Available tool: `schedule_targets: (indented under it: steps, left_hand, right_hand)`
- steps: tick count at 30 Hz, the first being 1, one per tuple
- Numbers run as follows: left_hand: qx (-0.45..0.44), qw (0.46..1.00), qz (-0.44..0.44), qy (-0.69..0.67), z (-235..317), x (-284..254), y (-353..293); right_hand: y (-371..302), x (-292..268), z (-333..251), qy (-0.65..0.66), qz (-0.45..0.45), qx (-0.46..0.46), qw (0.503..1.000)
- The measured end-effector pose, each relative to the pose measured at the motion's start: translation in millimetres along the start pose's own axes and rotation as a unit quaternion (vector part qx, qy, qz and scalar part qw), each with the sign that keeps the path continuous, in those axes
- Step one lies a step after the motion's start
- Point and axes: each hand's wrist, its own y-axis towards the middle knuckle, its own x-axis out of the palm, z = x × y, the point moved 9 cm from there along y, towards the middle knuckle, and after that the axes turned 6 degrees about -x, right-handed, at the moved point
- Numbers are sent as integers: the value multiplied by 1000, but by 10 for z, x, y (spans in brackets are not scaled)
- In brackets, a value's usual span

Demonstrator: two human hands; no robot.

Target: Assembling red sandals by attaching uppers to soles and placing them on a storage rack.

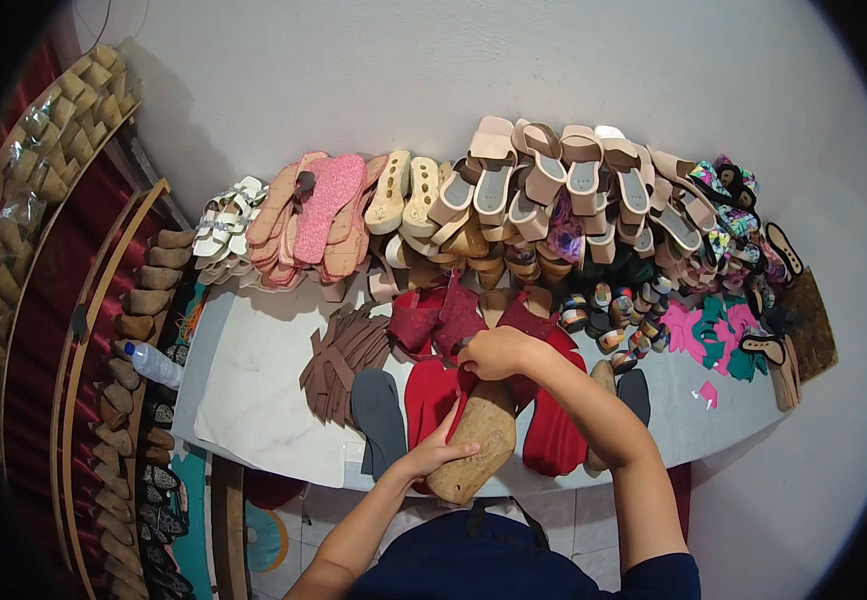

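A worn wooden shoe last (484, 435) is tilted over the table's near edge, its broad end toward me. My left hand (434, 456) is wrapped round its left side, thumb on top. My right hand (502, 353) is closed at its far end, fingertips pinched; what they pinch is hidden. Dark red shoe uppers (454, 322) lie just beyond that hand. Bright red sole-shaped pieces (554, 435) lie either side of the last. A dark grey sole (379, 422) is on the left, and another grey sole (635, 393) is on the right, next to a second wooden last (603, 382).
Brown strips (347, 358) are heaped left of the uppers. Along the wall stand pink soles (332, 210), beige heeled sandals (584, 175) and patterned sandals (734, 220). Pink and green scraps (714, 328) lie at right. A rack of lasts (124, 375) and a plastic bottle (154, 364) are at left.
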Motion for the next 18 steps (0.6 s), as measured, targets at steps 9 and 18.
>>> schedule_targets:
  steps: [9,18]
  left_hand:
    - [2,1000,16,-8,58,85,48]
    - [7,999,32,6,37,148,122]
  right_hand:
    - [-107,-94,79,28,12,15,999]
    - [-84,-59,204,-64,38,66,995]
